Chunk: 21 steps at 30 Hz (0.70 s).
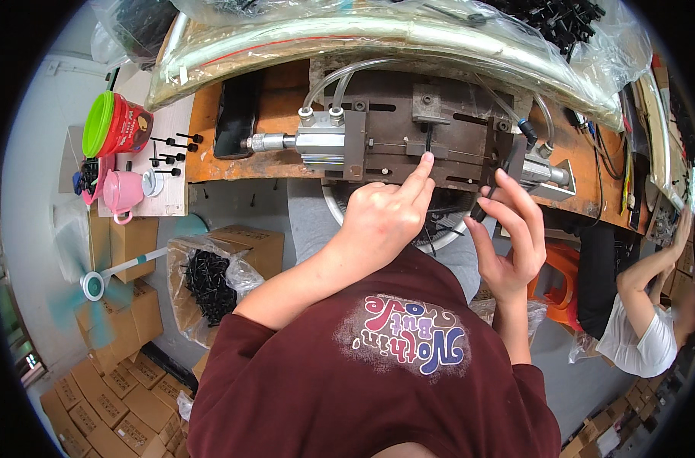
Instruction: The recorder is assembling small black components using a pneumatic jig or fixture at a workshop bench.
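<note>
My left hand (pixel 389 217) reaches over a dark metal fixture (pixel 397 164), its index finger stretched out. That fingertip touches the lower end of a thin black rod (pixel 429 139) standing in the small block at the middle of the fixture. Nothing shows gripped in this hand. To the right, my right hand (pixel 515 244) pinches a short black plastic piece (pixel 480 208) between thumb and fingers, at the front right corner of the fixture. The fingers hide part of that piece, so its full shape cannot be made out.
Air cylinders (pixel 320 145) with clear hoses flank the fixture on the wooden bench (pixel 275 164). Black rods (pixel 168 159), a red bucket (pixel 126 126) and a pink cup (pixel 124 191) sit at left. Below stands a bag of black parts (pixel 208 286). A person (pixel 641 328) works at right.
</note>
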Tool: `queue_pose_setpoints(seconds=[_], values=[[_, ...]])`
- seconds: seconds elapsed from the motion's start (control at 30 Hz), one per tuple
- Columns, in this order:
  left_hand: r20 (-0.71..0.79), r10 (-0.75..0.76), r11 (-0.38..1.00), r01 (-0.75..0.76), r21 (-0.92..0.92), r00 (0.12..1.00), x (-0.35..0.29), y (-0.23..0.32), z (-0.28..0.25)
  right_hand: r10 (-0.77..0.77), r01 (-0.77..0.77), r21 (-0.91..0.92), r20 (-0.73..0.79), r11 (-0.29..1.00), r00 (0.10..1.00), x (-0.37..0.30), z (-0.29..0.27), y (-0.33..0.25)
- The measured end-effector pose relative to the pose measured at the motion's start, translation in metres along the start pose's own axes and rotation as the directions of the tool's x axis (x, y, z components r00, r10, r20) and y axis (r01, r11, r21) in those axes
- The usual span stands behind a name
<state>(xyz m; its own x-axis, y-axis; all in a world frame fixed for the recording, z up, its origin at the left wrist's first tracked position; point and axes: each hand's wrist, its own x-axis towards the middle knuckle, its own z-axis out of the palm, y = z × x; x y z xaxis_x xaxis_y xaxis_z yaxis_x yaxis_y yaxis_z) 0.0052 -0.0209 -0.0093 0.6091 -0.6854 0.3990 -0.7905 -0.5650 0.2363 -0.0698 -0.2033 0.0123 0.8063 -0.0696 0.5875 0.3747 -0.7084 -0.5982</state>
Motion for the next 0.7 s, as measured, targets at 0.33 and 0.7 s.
queue_pose_setpoints(seconds=[0.33, 0.7], values=[[-0.005, -0.01, 0.947, 0.008, -0.321, 1.0, -0.01, -0.01, -0.01, -0.016, 0.033, -0.128, 0.13, 0.991, 0.991, 0.0, 0.022, 0.009], [0.514, -0.401, -0.067, 0.536, -0.842, 0.758, -0.033, -0.012, -0.05, -0.121, 0.234, -0.366, 0.305, 0.901, 0.945, 0.007, 0.052, 0.004]])
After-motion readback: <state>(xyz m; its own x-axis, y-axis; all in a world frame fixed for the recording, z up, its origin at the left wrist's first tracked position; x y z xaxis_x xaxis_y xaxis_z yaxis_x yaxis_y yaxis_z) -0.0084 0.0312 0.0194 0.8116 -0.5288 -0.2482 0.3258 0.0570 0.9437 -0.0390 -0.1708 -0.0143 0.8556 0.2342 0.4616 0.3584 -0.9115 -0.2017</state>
